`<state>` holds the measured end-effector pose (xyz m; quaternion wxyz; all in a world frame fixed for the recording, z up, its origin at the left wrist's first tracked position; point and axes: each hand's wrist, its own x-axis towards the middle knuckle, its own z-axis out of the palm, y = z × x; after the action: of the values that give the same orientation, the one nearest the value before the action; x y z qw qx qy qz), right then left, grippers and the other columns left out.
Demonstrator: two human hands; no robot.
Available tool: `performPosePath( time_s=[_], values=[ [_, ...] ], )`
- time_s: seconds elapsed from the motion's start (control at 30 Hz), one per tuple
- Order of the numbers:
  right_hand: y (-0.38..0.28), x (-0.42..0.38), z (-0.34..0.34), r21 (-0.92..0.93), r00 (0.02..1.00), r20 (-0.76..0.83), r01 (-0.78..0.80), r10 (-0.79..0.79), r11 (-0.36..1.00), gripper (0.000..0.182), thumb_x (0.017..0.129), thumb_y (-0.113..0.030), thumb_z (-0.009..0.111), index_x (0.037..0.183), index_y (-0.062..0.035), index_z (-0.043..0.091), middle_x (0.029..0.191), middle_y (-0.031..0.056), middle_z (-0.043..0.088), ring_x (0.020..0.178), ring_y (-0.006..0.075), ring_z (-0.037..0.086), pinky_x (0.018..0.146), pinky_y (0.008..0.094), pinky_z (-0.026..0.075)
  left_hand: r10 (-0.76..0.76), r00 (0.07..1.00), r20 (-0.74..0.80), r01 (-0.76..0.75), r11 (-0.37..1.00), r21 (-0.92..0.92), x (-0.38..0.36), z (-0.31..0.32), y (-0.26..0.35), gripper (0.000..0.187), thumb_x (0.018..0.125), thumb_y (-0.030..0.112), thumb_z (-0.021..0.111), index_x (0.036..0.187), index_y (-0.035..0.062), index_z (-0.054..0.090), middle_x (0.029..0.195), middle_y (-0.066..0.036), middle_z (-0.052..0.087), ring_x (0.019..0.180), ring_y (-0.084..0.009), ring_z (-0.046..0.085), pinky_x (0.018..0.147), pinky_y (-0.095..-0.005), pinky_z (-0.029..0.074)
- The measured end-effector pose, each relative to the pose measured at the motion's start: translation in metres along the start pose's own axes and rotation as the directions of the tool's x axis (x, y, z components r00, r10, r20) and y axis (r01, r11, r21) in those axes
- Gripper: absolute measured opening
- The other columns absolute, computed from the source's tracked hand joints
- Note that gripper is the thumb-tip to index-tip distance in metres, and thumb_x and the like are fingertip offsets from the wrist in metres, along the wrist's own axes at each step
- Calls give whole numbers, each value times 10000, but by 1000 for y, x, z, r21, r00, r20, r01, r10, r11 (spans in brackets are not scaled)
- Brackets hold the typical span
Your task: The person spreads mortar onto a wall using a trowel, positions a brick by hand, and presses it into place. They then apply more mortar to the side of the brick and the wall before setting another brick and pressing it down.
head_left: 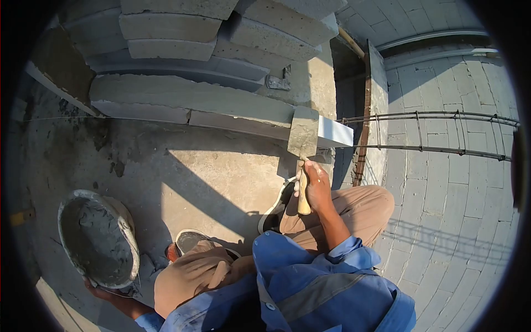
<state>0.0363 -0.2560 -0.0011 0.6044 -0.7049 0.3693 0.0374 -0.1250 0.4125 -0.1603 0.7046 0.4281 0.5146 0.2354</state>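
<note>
My right hand (315, 185) is closed round the wooden handle of a trowel (303, 133). The trowel's blade lies over the top of a low block wall (199, 99), near its right end, where a pale block end (335, 133) catches the sun. Grey mortar coats the top of the wall. At the lower left, my left hand (98, 290) is at the lower rim of a bucket (134, 243) that holds wet grey mortar (97, 235); its fingers are partly hidden beneath the rim.
Stacked blocks (171, 30) stand behind the wall, with a small metal piece (278, 82) beside them. Steel rebar (431, 148) juts out rightward past a concrete edge (378, 110). A thin string (61, 118) runs at the left. My shoes (275, 210) rest on the floor.
</note>
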Motion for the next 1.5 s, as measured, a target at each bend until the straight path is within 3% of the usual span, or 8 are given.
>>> performPosePath(
  time_s=[0.2, 0.4, 0.53, 0.83, 0.93, 1.13, 1.27, 1.5],
  values=[
    [-44, 13, -29, -272, 989, 64, -110, 133, 956, 394, 1064, -406, 524, 1067, -18, 589, 756, 42, 582, 523, 135, 572, 447, 290, 493, 76, 997, -13, -74, 990, 123, -63, 54, 14, 761, 943, 520, 554, 1485, -7, 466, 1532, -193, 453, 1371, -366, 468, 1125, -499, 380],
    [-47, 18, -61, -128, 978, -1, -207, 209, 970, 379, 1055, -409, 553, 1020, -35, 610, 740, 26, 582, 513, 130, 570, 429, 278, 506, 34, 999, -24, -34, 999, 35, -38, 38, 10, 774, 936, 532, 552, 1491, 1, 459, 1541, -187, 441, 1370, -367, 465, 1119, -508, 385],
    [-46, 14, -23, 153, 957, 197, -245, 213, 957, 448, 1047, -436, 553, 1094, 2, 631, 772, 38, 577, 539, 141, 576, 439, 275, 515, 41, 997, -64, -37, 997, 67, -34, 33, 10, 729, 946, 529, 531, 1466, 19, 497, 1519, -180, 466, 1359, -365, 480, 1111, -502, 397],
    [-58, -1, 86, 33, 871, 475, -162, 127, 986, 498, 1040, -474, 556, 1200, -5, 609, 824, 42, 600, 601, 113, 597, 487, 264, 527, 56, 998, -38, -54, 996, 68, -35, 35, 7, 744, 948, 539, 523, 1487, 28, 476, 1531, -185, 450, 1383, -368, 457, 1127, -515, 379],
    [-55, -11, 85, 54, 884, 466, -83, 49, 995, 505, 1043, -475, 546, 1215, -4, 607, 828, 45, 603, 611, 113, 602, 488, 258, 525, 38, 998, -42, -35, 997, 73, -42, 36, 11, 748, 947, 534, 528, 1491, 24, 470, 1538, -187, 442, 1398, -372, 441, 1128, -517, 376],
    [-29, -5, 10, 274, 980, 183, -128, 79, 953, 532, 1033, -490, 547, 1211, 10, 584, 789, 47, 568, 558, 141, 570, 468, 286, 505, 10, 998, -64, -12, 999, -31, -41, 42, 6, 763, 913, 501, 594, 1471, -6, 477, 1517, -196, 460, 1358, -372, 467, 1116, -495, 385],
    [4, 13, -30, 500, 960, 262, -224, 101, 836, 508, 1036, -516, 514, 1181, -36, 592, 808, 37, 556, 571, 155, 556, 466, 305, 497, -26, 998, -56, 22, 997, -73, -39, 40, 8, 752, 910, 494, 580, 1466, -4, 485, 1496, -192, 482, 1343, -374, 485, 1105, -495, 401],
    [-2, 15, 29, 497, 870, 486, -359, 90, 790, 547, 1020, -561, 513, 1238, -64, 582, 805, 41, 548, 574, 172, 550, 473, 310, 490, -32, 998, -51, 28, 997, -72, -49, 49, 11, 745, 918, 493, 571, 1470, 0, 483, 1494, -189, 487, 1341, -375, 485, 1110, -495, 396]
  ],
)
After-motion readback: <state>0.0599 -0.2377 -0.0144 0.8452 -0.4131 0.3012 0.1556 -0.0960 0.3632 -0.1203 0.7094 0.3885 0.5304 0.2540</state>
